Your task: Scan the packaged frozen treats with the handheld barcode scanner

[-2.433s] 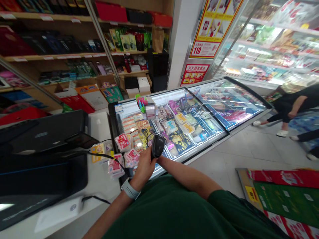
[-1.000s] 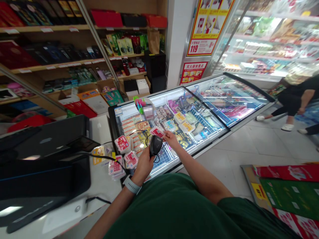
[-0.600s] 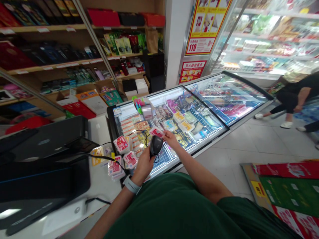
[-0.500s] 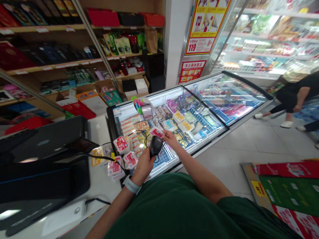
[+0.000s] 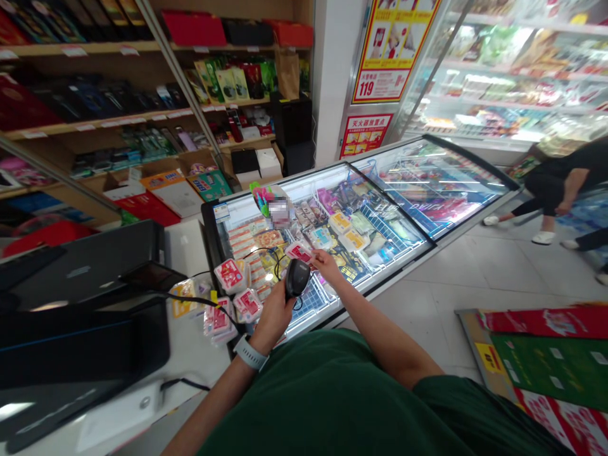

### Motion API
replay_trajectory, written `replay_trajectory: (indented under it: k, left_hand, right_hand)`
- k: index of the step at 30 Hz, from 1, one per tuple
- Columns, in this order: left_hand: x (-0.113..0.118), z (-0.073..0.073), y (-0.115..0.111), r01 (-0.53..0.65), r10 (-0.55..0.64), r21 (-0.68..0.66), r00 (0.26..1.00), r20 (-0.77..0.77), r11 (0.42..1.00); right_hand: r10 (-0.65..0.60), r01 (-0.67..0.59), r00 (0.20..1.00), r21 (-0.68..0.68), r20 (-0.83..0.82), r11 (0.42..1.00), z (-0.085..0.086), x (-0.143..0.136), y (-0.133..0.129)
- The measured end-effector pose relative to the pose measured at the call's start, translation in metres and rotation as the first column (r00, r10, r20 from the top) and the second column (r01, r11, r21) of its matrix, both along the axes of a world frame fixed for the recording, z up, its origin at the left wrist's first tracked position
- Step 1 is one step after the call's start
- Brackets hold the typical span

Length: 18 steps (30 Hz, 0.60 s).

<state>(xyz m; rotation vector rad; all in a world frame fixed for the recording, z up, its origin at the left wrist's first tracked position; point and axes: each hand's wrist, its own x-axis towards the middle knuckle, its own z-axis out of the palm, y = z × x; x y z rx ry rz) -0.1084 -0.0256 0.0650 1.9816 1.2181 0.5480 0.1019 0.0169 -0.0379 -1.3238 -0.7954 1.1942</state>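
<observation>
My left hand (image 5: 275,310) is wrapped round a black handheld barcode scanner (image 5: 297,277), its head tilted up over the glass-topped freezer (image 5: 403,266). Just beyond the scanner, my right hand (image 5: 326,265) pinches the near right edge of a small red-and-white food package (image 5: 299,252). The scanner head overlaps part of that package. Left of my hands, two similar red-labelled packs, a nearer one (image 5: 247,305) and a farther one (image 5: 232,275), sit on the freezer's left end. Another red-labelled pack (image 5: 217,318) lies on the white counter (image 5: 190,354), partly under a black cable.
A yellow-labelled pack (image 5: 184,300) lies near the black checkout machine (image 5: 80,272). Goods shelves (image 5: 109,120) stand behind. At the right, a person (image 5: 565,183) is by the lit chiller, and a stack of red and green boxes (image 5: 546,361) sits on the floor.
The view has shifted very slightly. Both hands, the scanner and the package hold nearly the same place.
</observation>
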Motion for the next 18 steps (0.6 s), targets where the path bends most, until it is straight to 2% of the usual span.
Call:
replay_trajectory:
  k: [3, 5, 8, 11, 15, 18]
  left_hand:
    - [-0.001, 0.000, 0.000, 0.004, -0.004, -0.008, 1.000, 0.002, 1.000]
    - [-0.001, -0.001, -0.001, 0.001, -0.001, -0.021, 1.000, -0.007, 1.000]
    - [-0.003, -0.001, -0.003, 0.003, -0.004, -0.038, 1.000, -0.006, 0.999]
    - [-0.004, 0.001, -0.005, 0.010, -0.010, -0.043, 1.000, 0.000, 0.999]
    - [-0.005, 0.007, -0.007, 0.020, -0.020, -0.045, 1.000, -0.007, 0.999]
    - [-0.006, 0.010, -0.008, 0.014, -0.015, -0.042, 1.000, -0.009, 0.999]
  right_hand:
    - [-0.074, 0.074, 0.997, -0.032, -0.016, 0.997, -0.005, 0.006, 0.000]
    - [-0.174, 0.173, 0.985, -0.068, -0.016, 0.983, -0.010, 0.013, 0.002]
    - [-0.331, 0.329, 0.944, -0.129, 0.007, 0.936, -0.016, 0.026, 0.010]
    - [-0.408, 0.407, 0.912, -0.182, 0.033, 0.895, -0.016, 0.040, 0.027]
    - [-0.384, 0.444, 0.891, -0.285, 0.243, 0.849, -0.006, 0.055, 0.046]
    - [-0.333, 0.449, 0.868, -0.295, 0.369, 0.843, 0.002, 0.061, 0.044]
